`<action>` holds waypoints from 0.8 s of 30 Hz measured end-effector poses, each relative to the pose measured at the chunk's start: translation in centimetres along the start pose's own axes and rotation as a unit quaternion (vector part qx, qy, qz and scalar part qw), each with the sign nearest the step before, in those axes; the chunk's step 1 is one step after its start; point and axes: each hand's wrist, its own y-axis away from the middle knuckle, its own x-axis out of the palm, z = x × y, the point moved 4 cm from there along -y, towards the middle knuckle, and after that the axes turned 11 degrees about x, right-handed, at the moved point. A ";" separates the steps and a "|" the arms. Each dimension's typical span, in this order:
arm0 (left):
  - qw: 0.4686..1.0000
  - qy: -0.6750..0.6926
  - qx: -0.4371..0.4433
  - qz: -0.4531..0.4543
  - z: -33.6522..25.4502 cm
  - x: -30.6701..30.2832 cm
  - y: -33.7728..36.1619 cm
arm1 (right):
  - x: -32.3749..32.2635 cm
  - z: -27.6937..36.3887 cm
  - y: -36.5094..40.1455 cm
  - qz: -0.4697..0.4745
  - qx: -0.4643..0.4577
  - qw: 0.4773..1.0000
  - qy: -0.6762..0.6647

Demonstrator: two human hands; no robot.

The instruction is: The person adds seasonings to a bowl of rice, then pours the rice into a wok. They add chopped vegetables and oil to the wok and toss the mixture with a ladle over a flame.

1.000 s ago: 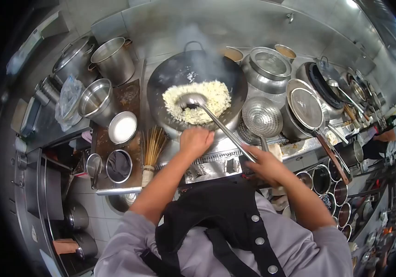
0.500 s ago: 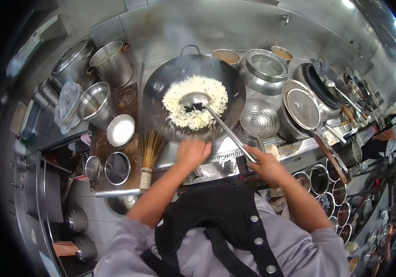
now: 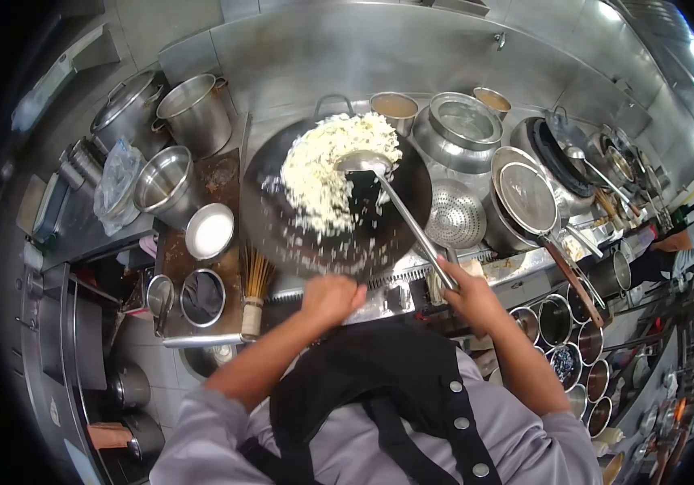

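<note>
A large black wok [image 3: 270, 234] stands at the center of the stove. Pale, rice-like food [image 3: 311, 174] is heaped toward its far left side, and loose grains are blurred over the near part. My left hand [image 3: 332, 299] is closed in a fist at the wok's near edge; the part it grips is hidden under the fingers. In my right hand [image 3: 472, 297] is the long handle of a metal ladle [image 3: 404, 210]. The ladle's bowl rests against the food, tilted, just right of the wok's middle.
Right of the wok are a perforated skimmer [image 3: 456, 214], a lidded metal pot [image 3: 460, 137] and a mesh strainer [image 3: 529, 198]. At left stand a bowl of white contents [image 3: 209, 232], a bamboo brush [image 3: 256, 283] and steel pots [image 3: 193, 117]. Another person [image 3: 691, 242] is at far right.
The wok and my left hand have come closer to me. The food has shifted from a round spread to a heap at the far left, with grains scattered. The ladle has moved slightly right.
</note>
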 end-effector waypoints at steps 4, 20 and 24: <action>0.999 -0.032 -0.027 0.002 2.4 -2.7 -3.8 | -1.6 1.0 3.3 0.087 0.173 0.906 -0.376; 0.980 0.023 0.000 -0.199 9.6 1.0 -9.2 | 3.6 4.3 -14.9 0.110 0.143 0.830 -0.527; 0.979 0.022 -0.006 -0.202 9.8 1.1 -9.2 | 6.6 6.4 -17.8 0.212 0.124 0.845 -0.475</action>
